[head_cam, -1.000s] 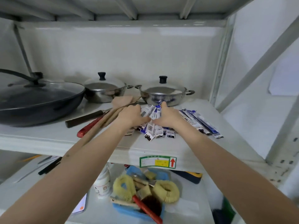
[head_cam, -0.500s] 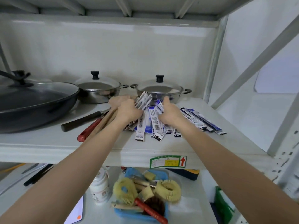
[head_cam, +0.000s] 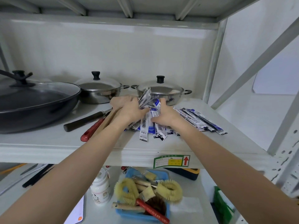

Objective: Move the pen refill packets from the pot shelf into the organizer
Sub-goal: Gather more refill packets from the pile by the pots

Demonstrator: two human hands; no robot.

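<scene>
White-and-blue plastic pen refill packets (head_cam: 151,126) bunched between both hands; left hand (head_cam: 129,109) and right hand (head_cam: 165,115) fingers clamp inward to gather one liftable stack.

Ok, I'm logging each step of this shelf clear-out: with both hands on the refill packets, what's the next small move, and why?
Probably squeeze the bunch together and lift it off the shelf. The left hand and right hand press in on the pen refill packets from either side, some already tilted up. The loose packets to the right lie outside the grasp; leave them for a second trip.
</scene>
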